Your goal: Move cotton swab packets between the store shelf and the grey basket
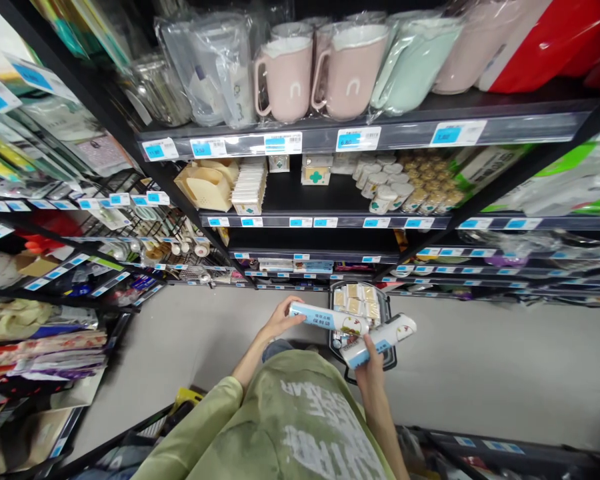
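My left hand (283,319) is closed on the left end of a white-and-blue cylindrical roll pack (329,320) with printed lettering. A second white-and-blue roll pack (387,333) of the same look is gripped in my right hand (371,363), tilted up to the right. The two rolls meet near my right thumb, one partly over the other. Beneath them a dark-rimmed shopping basket (389,313) stands on the floor, holding several small wrapped packs (363,300). Part of its contents is hidden by the rolls.
Ahead is a dark shelf unit with pink mugs (285,77) and a mint pitcher (415,63) on top. Below sit toothpick jars (430,177), white-capped tubs (384,199) and beige baskets (207,187). Grey floor (480,353) runs along the aisle; racks of utensils (180,247) hang left.
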`<action>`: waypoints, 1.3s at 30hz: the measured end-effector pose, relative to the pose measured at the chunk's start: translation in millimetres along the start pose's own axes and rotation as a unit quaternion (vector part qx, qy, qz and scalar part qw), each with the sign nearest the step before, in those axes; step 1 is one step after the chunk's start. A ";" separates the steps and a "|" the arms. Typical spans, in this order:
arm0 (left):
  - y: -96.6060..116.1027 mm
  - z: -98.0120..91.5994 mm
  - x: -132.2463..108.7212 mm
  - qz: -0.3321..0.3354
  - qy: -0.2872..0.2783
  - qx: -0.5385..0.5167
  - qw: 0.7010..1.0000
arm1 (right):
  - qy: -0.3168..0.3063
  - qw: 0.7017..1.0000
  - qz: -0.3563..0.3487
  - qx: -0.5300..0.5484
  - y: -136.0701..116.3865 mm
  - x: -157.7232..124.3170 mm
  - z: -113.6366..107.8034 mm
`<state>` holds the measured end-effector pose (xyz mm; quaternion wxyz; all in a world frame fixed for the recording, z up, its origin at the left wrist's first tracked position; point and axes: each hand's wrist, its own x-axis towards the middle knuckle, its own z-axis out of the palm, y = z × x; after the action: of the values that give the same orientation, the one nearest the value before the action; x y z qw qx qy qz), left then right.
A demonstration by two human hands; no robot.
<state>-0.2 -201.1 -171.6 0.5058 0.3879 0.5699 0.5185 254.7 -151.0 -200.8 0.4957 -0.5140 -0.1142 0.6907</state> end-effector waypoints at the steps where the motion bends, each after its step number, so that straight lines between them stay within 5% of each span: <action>1: 0.9 -0.4 -0.2 0.001 0.001 0.005 1.000 | 0.001 1.000 -0.002 0.001 0.8 -0.3 0.7; 28: -2.4 14.6 3.9 -0.002 -0.003 0.117 0.993 | -0.025 0.999 -0.028 0.030 -12.2 -1.3 -3.1; 39: 1.5 33.8 7.9 0.014 0.019 0.052 0.998 | -0.009 0.999 -0.007 0.040 -20.5 5.7 -7.8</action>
<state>31.3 -186.6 -169.8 0.4668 0.4119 0.6003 0.5021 272.9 -139.3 -194.0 0.5199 -0.4870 -0.0947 0.6954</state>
